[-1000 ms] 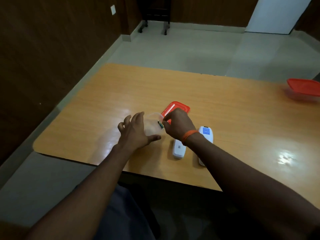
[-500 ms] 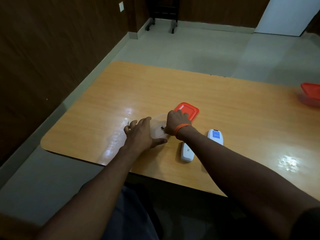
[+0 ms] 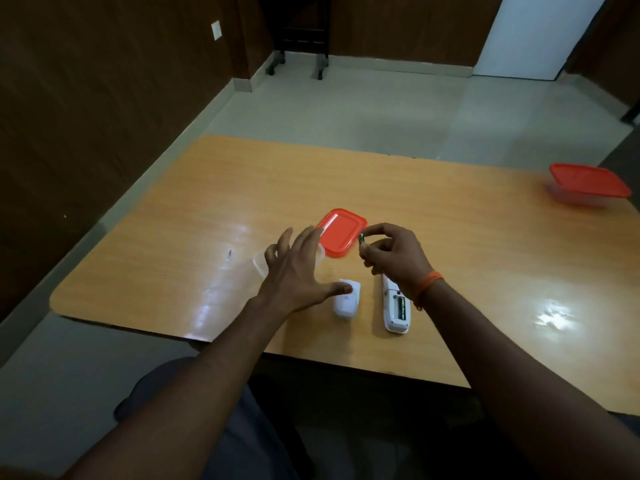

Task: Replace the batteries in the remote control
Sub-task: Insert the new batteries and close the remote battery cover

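The remote control (image 3: 396,308) lies back-up at lower centre of the frame, right of middle. Its battery bay is open, and a greenish strip shows inside; whether that is a cell or the contacts cannot be told. Just above it the right hand (image 3: 394,254) pinches one small battery (image 3: 362,239) between thumb and forefinger, the other fingers curled under. Left of the remote control lies a short white piece (image 3: 346,303), probably the bay's cover. The thumb of the left hand (image 3: 298,268) overlaps its upper end. That hand is spread wide and holds nothing, its fingers (image 3: 282,242) over a clear tub (image 3: 259,264) at centre left. A loose red lid (image 3: 341,232) lies flat between the two hands, further up the frame.

The pinch is a light one on a smooth round cell. A slip would send the battery rolling across the glossy desk (image 3: 207,202) towards its near edge. Set in with its poles reversed, it would leave the remote control dead. A sweep of the spread left hand could knock the tub or nudge the cover away.

Counted: one remote control, one cover, one battery in plain sight, two red lids, two tubs and two hands. The second tub (image 3: 575,199), lidded, sits at the upper right of the frame.
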